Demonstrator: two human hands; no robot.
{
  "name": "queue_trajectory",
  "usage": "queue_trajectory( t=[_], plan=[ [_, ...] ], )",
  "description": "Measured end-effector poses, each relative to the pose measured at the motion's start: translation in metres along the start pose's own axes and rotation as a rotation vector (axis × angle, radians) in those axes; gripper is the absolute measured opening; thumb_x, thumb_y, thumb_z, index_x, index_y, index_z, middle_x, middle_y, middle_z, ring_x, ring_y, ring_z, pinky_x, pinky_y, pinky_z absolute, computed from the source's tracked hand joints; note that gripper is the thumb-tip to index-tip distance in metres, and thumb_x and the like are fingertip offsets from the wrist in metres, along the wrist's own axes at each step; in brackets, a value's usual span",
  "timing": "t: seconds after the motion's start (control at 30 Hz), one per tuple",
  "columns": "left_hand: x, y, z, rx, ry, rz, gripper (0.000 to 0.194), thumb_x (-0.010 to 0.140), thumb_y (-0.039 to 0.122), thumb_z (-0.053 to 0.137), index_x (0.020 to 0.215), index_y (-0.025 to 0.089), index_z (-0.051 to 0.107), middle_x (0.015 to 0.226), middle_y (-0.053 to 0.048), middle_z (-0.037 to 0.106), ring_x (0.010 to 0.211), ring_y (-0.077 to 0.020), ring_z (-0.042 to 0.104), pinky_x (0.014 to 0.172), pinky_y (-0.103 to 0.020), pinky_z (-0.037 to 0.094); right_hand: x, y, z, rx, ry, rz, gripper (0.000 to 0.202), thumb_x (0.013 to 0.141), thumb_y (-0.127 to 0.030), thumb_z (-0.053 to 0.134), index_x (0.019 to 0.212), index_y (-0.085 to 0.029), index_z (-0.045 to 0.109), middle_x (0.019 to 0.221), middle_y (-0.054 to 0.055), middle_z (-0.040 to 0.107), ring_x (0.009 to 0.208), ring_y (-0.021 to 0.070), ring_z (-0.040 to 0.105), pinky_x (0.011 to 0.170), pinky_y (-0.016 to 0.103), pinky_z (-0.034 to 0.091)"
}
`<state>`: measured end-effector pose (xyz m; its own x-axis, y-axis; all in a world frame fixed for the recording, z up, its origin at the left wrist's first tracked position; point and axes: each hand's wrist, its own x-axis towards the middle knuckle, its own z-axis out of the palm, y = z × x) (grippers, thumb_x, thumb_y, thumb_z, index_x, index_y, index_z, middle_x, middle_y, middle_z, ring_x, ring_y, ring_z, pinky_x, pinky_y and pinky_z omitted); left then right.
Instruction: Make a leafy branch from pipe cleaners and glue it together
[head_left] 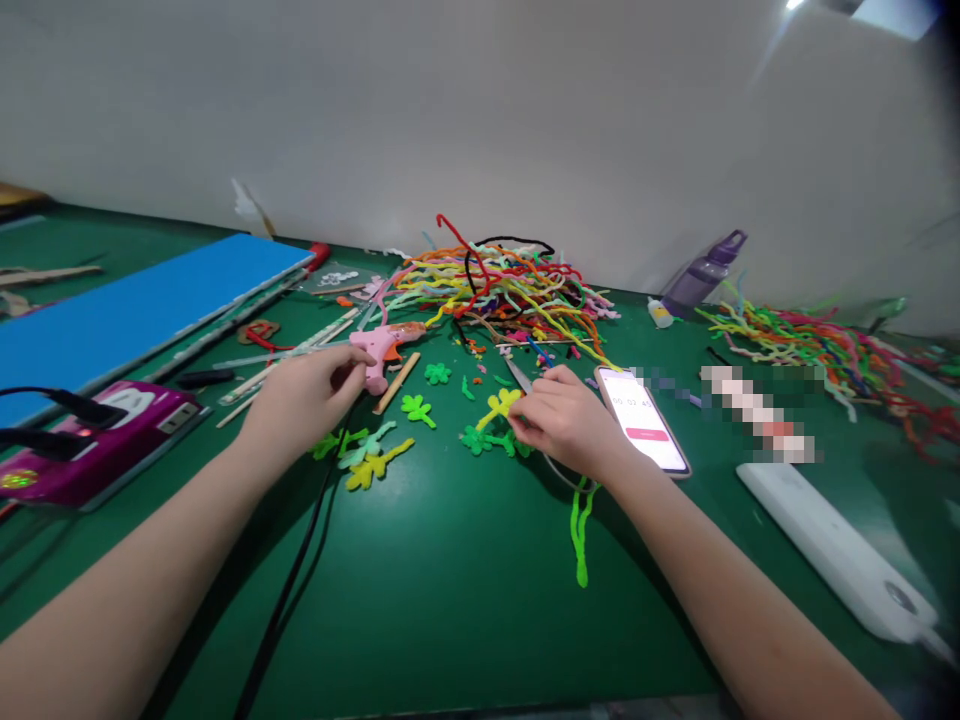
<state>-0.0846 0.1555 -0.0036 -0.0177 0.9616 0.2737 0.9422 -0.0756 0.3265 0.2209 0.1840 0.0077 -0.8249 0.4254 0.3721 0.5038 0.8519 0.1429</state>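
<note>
My left hand [319, 390] is closed at the back of a pink glue gun [376, 352], whose black cable [304, 550] runs down towards me. Curled fingers on my right hand [559, 418] hide whatever is between them. Beneath that hand a pair of scissors [517, 376] shows only a blade tip and part of a handle loop. By its fingertips lie a yellow pipe-cleaner flower [504, 403] and a green one [476, 440]. A bent lime pipe cleaner [580, 540] lies below the wrist. More flowers, including a yellow one [367, 470], lie between my hands.
A heap of coloured pipe cleaners [495, 285] lies at the back, another bundle [817, 345] at right. A phone [637, 420] and a white device [832, 550] lie right. A purple bottle [697, 282] leans by the wall. Left are a magenta power box [112, 440] and blue board [165, 300].
</note>
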Motion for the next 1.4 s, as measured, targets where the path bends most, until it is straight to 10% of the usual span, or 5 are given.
queue_trajectory(
  t=[0.83,1.4],
  plan=[
    [0.001,0.000,0.001,0.012,-0.011,-0.005,0.034,0.086,0.036,0.041,0.100,0.019,0.067,0.086,-0.004,0.070,0.066,-0.0172,0.057,0.060,-0.025,0.035,-0.010,0.002,0.014,0.072,-0.059,0.013,0.028,0.093,-0.022,0.046,0.076,-0.019,0.068,0.066,0.002,0.065,0.067,0.0155,0.052,0.077,0.032,0.032],
    [0.001,-0.001,0.001,0.011,-0.006,-0.021,0.034,0.086,0.038,0.041,0.099,0.021,0.067,0.080,-0.003,0.069,0.065,-0.0173,0.057,0.059,-0.024,0.035,-0.012,0.002,0.020,0.134,-0.074,0.080,0.020,0.093,-0.016,0.050,0.102,-0.023,0.066,0.100,0.003,0.068,0.092,0.0151,0.057,0.086,0.033,0.031]
  ],
)
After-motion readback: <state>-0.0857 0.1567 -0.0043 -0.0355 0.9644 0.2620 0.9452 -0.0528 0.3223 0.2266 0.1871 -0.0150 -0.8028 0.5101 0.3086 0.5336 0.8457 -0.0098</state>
